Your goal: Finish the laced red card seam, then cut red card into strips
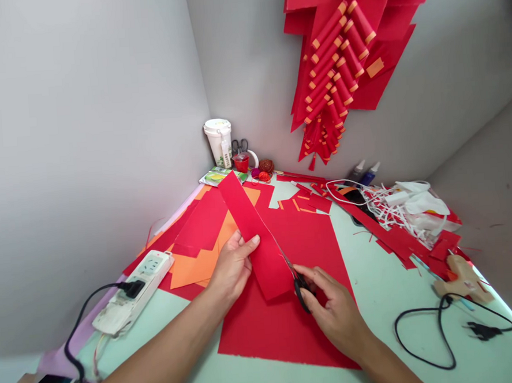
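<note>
My left hand (233, 265) pinches a long piece of red paper (259, 243) by its left edge, thumb on top. In my right hand (335, 311) is a pair of scissors (303, 290) with black handles, fingers through the loops. Their blades lie along the right edge of the held paper, near its lower end; whether the blades are parted is hard to see. Under both hands a large sheet of red paper (286, 343) lies flat on the pale green table (369, 277).
Left stands a white power strip (134, 294) with a black plug, beside orange paper (193, 267). A white cup (219, 142) is in the back corner. A glue gun (463, 280) with its black cord (441, 324) lies right. Red paper firecrackers (335, 65) hang on the wall.
</note>
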